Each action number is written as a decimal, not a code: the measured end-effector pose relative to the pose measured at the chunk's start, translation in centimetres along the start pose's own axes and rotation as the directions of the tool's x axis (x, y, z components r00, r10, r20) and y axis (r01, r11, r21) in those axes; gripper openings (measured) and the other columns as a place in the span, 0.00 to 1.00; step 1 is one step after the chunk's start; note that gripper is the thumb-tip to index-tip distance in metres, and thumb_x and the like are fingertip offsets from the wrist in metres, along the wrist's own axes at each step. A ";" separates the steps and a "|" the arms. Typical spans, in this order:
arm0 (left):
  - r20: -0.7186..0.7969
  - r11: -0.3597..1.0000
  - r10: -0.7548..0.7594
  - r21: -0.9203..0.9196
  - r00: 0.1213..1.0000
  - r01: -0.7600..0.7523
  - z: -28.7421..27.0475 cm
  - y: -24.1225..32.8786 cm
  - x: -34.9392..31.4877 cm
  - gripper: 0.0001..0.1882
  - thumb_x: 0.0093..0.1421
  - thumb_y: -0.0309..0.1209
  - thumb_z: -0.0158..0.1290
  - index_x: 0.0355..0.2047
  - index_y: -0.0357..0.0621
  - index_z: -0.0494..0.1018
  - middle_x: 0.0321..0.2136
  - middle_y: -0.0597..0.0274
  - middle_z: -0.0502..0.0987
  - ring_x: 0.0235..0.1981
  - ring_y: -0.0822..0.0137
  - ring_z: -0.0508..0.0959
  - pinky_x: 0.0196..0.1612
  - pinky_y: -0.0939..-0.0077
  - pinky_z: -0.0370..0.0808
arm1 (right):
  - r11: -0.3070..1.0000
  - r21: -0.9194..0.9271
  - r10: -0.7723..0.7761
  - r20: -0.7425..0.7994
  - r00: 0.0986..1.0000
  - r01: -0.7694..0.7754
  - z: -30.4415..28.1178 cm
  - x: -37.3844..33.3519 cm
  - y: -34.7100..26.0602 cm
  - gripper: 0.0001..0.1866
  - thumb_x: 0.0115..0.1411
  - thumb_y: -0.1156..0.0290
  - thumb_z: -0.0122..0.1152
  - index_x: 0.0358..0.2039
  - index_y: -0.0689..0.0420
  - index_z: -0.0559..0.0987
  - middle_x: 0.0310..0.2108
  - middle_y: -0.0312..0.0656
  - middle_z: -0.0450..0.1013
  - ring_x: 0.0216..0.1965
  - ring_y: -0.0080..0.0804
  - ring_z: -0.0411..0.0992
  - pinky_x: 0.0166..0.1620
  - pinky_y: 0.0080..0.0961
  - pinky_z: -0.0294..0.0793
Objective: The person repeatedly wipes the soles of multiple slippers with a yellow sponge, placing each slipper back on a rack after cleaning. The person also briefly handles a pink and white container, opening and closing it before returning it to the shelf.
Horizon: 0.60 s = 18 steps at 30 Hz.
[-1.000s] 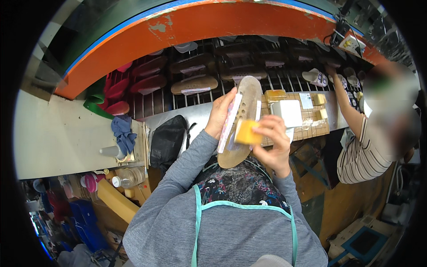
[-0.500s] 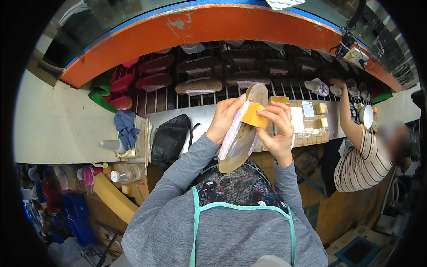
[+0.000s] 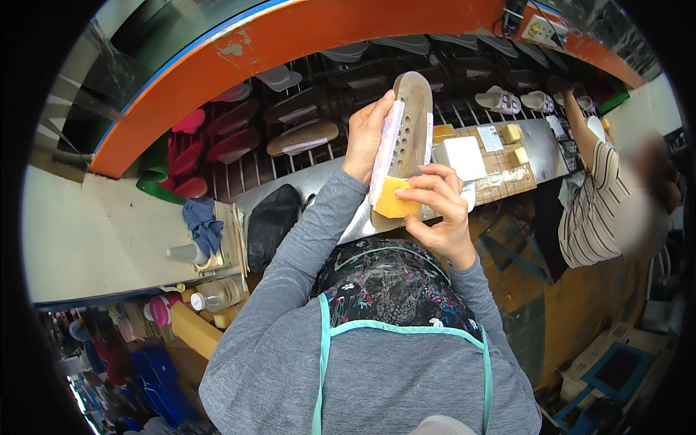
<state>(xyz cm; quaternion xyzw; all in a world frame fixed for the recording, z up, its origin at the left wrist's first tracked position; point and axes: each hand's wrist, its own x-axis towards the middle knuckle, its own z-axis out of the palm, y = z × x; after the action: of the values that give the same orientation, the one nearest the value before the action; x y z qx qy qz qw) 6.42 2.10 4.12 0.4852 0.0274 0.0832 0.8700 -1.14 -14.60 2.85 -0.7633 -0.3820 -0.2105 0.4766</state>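
Note:
My left hand (image 3: 368, 138) grips a brownish sandal sole (image 3: 415, 109) by its left edge and holds it up with the toe end pointing away from me. A row of small holes runs along the sole's middle. Pink patterned strips (image 3: 386, 148) line its two sides. Between the thumb and fingers of my right hand (image 3: 442, 212) is a yellow sponge (image 3: 394, 199), pressed on the sole's near end. The sponge covers part of that end.
Ahead, a barred conveyor (image 3: 246, 174) carries rows of soles and sandals under an orange frame (image 3: 326, 29). A metal ledge holds a white container (image 3: 462, 158), sponge blocks (image 3: 512, 133) and a black bag (image 3: 273, 225). A co-worker in a striped shirt (image 3: 591, 210) reaches in at right.
The sponge has slid from the sole's upper part down to its near end, and my right hand moved with it. The sole now stands more upright in view. The co-worker's arm still reaches toward the conveyor.

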 end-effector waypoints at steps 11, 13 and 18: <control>-0.125 0.953 0.285 -0.065 0.950 -0.295 3.1 0.5 3.0 0.16 0.65 0.40 0.54 0.27 0.41 0.78 0.20 0.74 0.75 0.19 0.83 0.69 0.23 0.86 0.65 | 0.981 -0.009 0.190 -0.187 0.964 -0.195 -1.1 -1.8 -0.5 0.23 0.36 0.71 0.68 0.39 0.51 0.84 0.37 0.35 0.77 0.50 0.39 0.69 0.55 0.36 0.60; -0.065 0.911 0.412 -0.002 0.909 -0.413 3.2 0.5 3.0 0.16 0.67 0.42 0.51 0.35 0.41 0.78 0.26 0.68 0.79 0.23 0.79 0.75 0.27 0.84 0.73 | 0.977 -0.013 0.206 -0.196 0.959 -0.213 -1.4 -2.1 -0.4 0.23 0.36 0.70 0.69 0.39 0.52 0.83 0.37 0.36 0.77 0.50 0.39 0.69 0.55 0.36 0.60; -0.090 0.907 0.420 0.009 0.903 -0.421 3.1 0.4 3.0 0.17 0.67 0.41 0.51 0.30 0.41 0.78 0.23 0.72 0.76 0.22 0.81 0.71 0.26 0.85 0.68 | 0.965 0.224 0.174 -0.160 0.972 -0.136 -2.0 -2.1 0.6 0.23 0.38 0.71 0.70 0.40 0.54 0.83 0.37 0.38 0.78 0.50 0.40 0.69 0.56 0.37 0.61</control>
<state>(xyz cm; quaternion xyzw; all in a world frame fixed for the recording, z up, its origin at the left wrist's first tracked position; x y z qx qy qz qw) 9.75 0.24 6.21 0.4710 -0.0394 0.2906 0.8320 -1.91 -17.32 1.99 -0.7138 -0.2971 -0.1980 0.6025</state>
